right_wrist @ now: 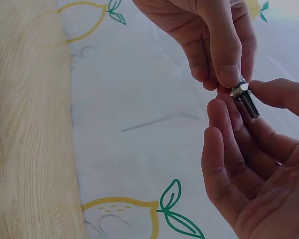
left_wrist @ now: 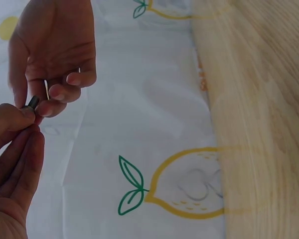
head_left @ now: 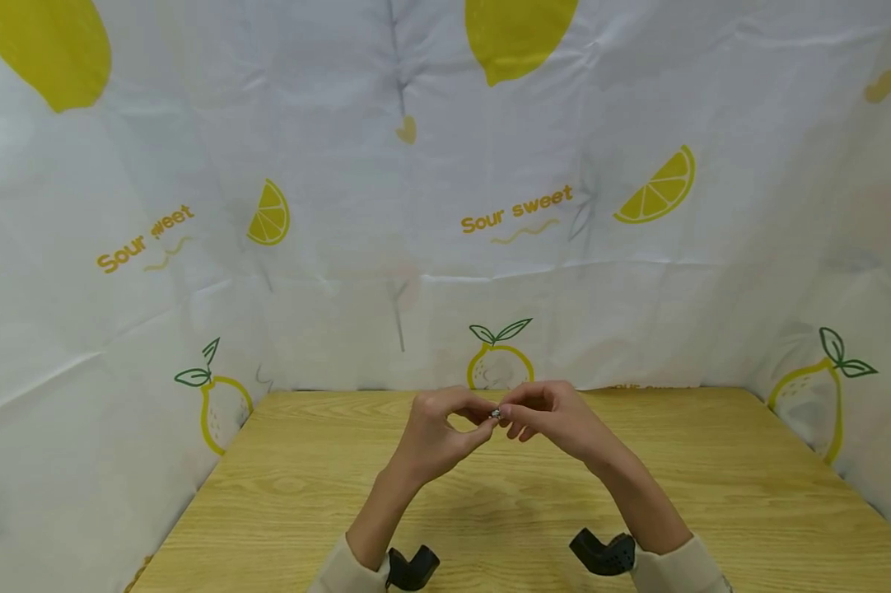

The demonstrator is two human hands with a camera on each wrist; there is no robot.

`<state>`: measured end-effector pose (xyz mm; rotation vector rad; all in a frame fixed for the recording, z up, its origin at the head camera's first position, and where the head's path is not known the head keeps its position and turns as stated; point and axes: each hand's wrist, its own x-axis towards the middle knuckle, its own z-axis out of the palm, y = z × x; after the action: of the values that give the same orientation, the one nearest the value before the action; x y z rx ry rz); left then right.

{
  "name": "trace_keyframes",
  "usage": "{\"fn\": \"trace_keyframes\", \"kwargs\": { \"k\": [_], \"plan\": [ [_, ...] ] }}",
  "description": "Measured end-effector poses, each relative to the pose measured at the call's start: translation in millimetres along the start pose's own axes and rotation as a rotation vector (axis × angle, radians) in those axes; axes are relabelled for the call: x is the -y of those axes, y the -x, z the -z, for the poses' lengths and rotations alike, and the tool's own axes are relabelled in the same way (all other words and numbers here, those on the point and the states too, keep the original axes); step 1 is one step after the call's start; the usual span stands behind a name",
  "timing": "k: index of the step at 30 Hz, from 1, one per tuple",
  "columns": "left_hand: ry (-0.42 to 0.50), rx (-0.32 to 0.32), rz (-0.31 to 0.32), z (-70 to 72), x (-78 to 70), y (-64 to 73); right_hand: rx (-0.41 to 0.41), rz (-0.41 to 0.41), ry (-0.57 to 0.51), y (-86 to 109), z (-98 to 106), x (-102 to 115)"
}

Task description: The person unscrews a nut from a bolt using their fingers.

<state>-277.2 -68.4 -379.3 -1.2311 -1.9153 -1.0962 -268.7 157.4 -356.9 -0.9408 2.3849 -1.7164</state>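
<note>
Where the two hands meet fingertip to fingertip, a small metal bolt [right_wrist: 249, 103] sits between them, in the air over the surface [head_left: 282, 502], just short of the middle of its far edge as seen from the head. Left hand [head_left: 431, 436]: grip closed on the bolt's upper end, thumb against fingers. Right hand [head_left: 564, 422]: grip likewise pinching, thumb pad touching the hex-faced part [right_wrist: 240, 90] from the opposite side; its index tip is partly hidden. Threaded shank projects past both pinches, tilted, pointing away from the left fingertips and over the right hand's curved, spare fingers. Pale cuffs [head_left: 678, 567] at both wrists, each with a black fitting [head_left: 601, 552] beside it. Lemon-printed cloth [head_left: 356, 329] rises behind the far edge and along both side edges.
</note>
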Motion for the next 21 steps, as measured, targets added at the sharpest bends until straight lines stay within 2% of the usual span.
{"fn": "trace_keyframes", "kwargs": {
  "k": [14,21],
  "plan": [
    [-0.017,-0.017,-0.035,0.9,-1.5,-1.2,-0.040,0.022,0.023,-0.9,-4.4,1.4],
    [-0.013,-0.016,-0.045,0.3,-1.2,-1.2,-0.062,0.033,-0.005,1.4,-4.7,2.1]
  ]
}}
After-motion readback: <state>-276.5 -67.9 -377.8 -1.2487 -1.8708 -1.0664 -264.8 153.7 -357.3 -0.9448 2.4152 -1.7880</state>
